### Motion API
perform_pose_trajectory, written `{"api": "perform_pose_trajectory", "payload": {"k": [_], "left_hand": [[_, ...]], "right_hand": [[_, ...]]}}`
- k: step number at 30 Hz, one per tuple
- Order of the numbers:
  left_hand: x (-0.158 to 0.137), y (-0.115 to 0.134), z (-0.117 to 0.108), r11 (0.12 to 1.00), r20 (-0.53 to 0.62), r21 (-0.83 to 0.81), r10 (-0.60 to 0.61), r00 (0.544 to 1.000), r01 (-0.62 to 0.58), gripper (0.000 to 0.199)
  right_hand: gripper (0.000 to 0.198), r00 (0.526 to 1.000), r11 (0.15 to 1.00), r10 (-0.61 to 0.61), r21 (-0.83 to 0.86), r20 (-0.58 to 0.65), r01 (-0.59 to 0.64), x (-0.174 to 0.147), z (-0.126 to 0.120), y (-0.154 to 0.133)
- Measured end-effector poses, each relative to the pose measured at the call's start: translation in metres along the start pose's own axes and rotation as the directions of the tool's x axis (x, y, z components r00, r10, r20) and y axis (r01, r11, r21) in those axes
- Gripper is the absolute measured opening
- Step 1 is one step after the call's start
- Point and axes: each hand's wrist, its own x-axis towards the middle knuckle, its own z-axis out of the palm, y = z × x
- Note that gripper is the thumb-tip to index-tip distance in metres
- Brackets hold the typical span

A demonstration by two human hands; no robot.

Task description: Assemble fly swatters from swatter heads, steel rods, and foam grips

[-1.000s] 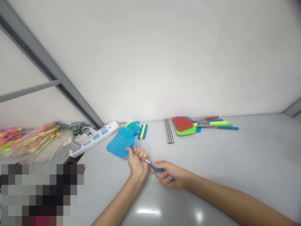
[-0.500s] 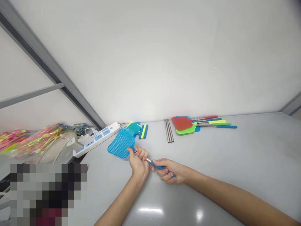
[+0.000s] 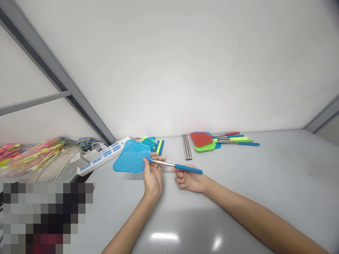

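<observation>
A blue fly swatter (image 3: 132, 157) is raised over the table, its mesh head to the left and its blue grip to the right. My left hand (image 3: 153, 178) pinches it at the neck, thumb on the near side, the other fingers behind the metal rod. Beneath the blue grip, my right hand (image 3: 191, 180) has loosely bent fingers that are not wrapped round it; whether they touch it I cannot tell. Behind the swatter lie more swatter heads (image 3: 148, 143) and blue and yellow grips (image 3: 159, 147). Several metal rods (image 3: 186, 147) lie side by side farther right.
Several swatters with a red head (image 3: 201, 139) on top are stacked near the wall. A white power strip (image 3: 104, 157) with plugs lies at left, beside plastic-wrapped colourful items (image 3: 39, 155). A grey metal post (image 3: 55, 74) rises at the left.
My right hand has loosened from round the blue grip, which now shows in full. The swatter has lifted and turned nearer to level, still in my left hand.
</observation>
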Motion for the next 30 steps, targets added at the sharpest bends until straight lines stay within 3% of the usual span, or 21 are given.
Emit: {"api": "perform_pose_trajectory", "payload": {"k": [4,8,14,26,30], "left_hand": [[-0.006,-0.009,0.000,0.989,0.026,0.141,-0.055,0.998,0.051,0.033],[-0.014,-0.018,0.000,0.962,0.037,0.266,-0.079,0.996,0.067,0.039],[-0.017,-0.025,-0.001,0.947,0.054,0.305,-0.125,0.991,0.103,0.043],[-0.025,-0.025,0.000,0.920,0.115,0.343,-0.243,0.963,0.191,0.055],[-0.026,-0.027,0.002,0.911,0.115,0.331,-0.299,0.947,0.247,0.059]], "right_hand": [[0.016,0.995,0.985,-0.093,-0.140,0.032,0.097,0.001,0.003,0.008],[0.040,0.988,0.941,-0.136,-0.301,0.075,0.153,0.007,0.003,0.013],[0.063,0.980,0.950,-0.139,-0.259,0.142,0.172,0.005,0.002,0.009],[0.031,0.958,0.926,-0.280,-0.249,0.058,0.285,0.000,0.010,0.013],[0.024,0.920,0.859,-0.389,-0.342,0.046,0.380,0.002,0.013,0.017]]}}
